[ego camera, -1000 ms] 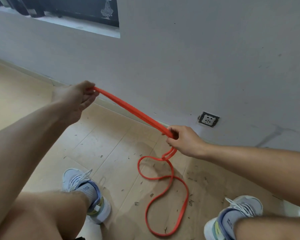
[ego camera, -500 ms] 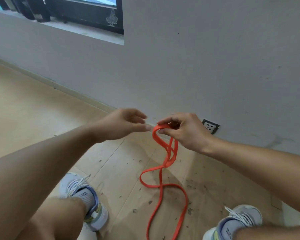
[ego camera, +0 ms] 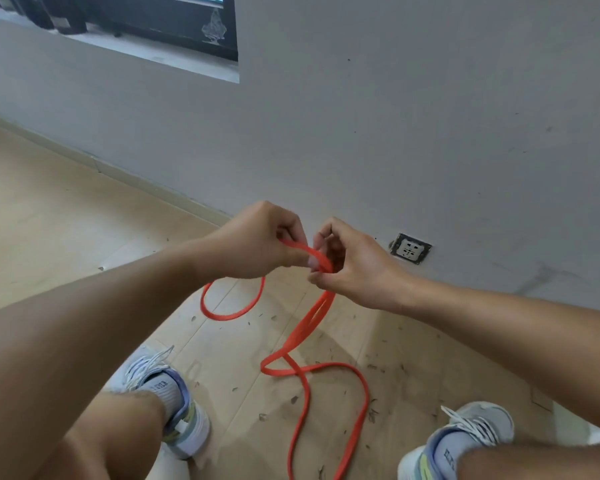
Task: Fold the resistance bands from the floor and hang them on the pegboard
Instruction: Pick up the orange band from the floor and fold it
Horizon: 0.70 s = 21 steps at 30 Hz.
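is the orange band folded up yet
Not yet: both hands grip the band at its top, but long loose loops trail over the floor.

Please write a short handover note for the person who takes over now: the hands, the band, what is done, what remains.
Left hand: pinches the orange resistance band at chest height.
Right hand: grips the same band beside it; the hands nearly touch.
Band: one loop hangs under the left hand, the rest trails onto the floor between the shoes.
Done: first fold gathered.
Left: fold the rest, hang it. No pegboard in view.
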Each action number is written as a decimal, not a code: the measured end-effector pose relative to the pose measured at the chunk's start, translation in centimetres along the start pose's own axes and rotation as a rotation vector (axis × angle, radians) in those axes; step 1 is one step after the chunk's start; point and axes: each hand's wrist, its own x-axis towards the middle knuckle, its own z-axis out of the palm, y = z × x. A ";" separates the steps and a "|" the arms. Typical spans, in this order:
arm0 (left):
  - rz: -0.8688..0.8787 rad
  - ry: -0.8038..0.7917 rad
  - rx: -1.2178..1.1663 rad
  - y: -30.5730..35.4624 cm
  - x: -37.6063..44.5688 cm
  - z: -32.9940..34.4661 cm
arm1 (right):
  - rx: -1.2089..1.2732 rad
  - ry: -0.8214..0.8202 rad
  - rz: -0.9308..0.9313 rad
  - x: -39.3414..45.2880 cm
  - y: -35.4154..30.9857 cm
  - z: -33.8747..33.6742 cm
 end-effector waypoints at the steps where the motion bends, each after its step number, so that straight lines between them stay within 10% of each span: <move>1: 0.016 0.038 -0.053 0.1 -0.2 -0.3 | 0.009 -0.023 0.030 0.1 0.6 0.0; 8: -0.160 0.290 -0.515 -3.4 -1.0 -3.1 | 0.249 0.009 0.216 0.4 4.0 -1.1; 21: -0.162 -0.218 -0.366 -4.4 -1.7 -2.7 | 0.242 0.054 0.096 0.4 -0.5 -3.8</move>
